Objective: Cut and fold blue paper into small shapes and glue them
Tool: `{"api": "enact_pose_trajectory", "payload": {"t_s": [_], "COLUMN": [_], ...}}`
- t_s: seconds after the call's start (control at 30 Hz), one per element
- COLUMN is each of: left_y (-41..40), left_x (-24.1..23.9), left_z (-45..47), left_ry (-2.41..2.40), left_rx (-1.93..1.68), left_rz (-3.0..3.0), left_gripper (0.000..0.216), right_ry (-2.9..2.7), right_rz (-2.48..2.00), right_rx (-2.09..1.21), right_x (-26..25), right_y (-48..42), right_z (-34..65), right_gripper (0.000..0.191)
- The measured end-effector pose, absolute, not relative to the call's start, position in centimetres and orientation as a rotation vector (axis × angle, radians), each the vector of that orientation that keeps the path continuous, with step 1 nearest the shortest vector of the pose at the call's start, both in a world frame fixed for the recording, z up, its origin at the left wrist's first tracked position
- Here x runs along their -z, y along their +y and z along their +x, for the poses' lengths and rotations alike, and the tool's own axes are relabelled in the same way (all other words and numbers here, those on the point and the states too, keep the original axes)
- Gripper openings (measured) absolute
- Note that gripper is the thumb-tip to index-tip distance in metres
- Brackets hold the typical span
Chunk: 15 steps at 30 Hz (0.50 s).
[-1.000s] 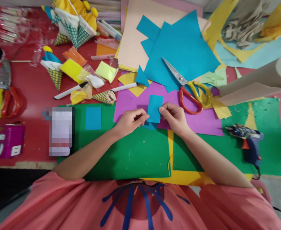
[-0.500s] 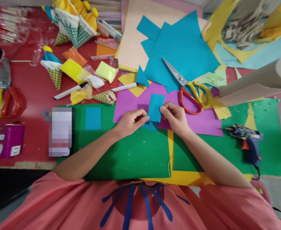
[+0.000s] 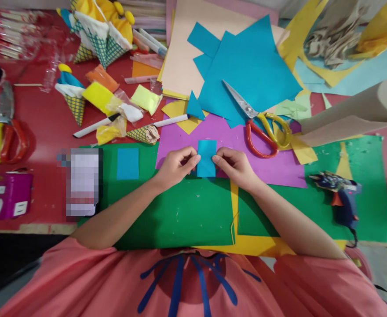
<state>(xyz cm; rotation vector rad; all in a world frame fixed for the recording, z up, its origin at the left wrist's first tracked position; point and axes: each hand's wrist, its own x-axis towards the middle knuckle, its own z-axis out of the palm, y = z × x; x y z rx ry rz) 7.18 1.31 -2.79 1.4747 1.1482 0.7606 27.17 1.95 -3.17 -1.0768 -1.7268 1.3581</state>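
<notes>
**Grip.** Both hands held one small blue piece (image 3: 206, 158) over the line where the purple sheet (image 3: 180, 136) overlapped the green sheet (image 3: 180, 211). The left hand (image 3: 175, 165) pinched the left edge of the piece between thumb and fingertips. The right hand (image 3: 233, 165) pinched the right edge in the same way. The other fingers of each hand were curled in. It could not be determined whether the piece rested on the sheets or was lifted just clear of them.

**Position.** The blue piece was at the centre of the work area, directly in front of the person. Its long side pointed away from the body.

**Status, judged from the layout.**
- Cutting appeared complete for this piece. Its edges were straight, and the scissors (image 3: 262, 127) lay set down with blades closed, just right of the right hand. The blades rested on the blue stock (image 3: 249, 70).
- A second piece (image 3: 128, 163), blue and of similar shape, lay flat on the green sheet, well to the left of the left hand.
- No fold or crease and no glue showed on the held piece.
- The glue gun (image 3: 340, 193) lay on its side at the right end of the green sheet, well apart from both hands.

**Not yet done.** Nothing was joined to the held piece, and the two blue pieces were well apart. Finished paper cones (image 3: 74, 101) lay on the red table (image 3: 41, 132) at far left, so the blue pieces appeared to be at an early stage by comparison.
</notes>
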Motion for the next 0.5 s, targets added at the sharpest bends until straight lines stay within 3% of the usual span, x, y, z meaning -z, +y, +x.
{"api": "enact_pose_trajectory", "payload": {"t_s": [0.5], "left_y": [1.23], "left_x": [2.98], "left_z": [7.17], "left_ry": [1.141], "left_rx": [-0.665], "left_rz": [1.683], "left_gripper": [0.035], "right_ry": [-1.565], "right_rz": [-1.143], "right_rx": [-1.341], "right_x": [3.31], "right_y": [2.00], "right_z": [27.15], "right_gripper": [0.031]}}
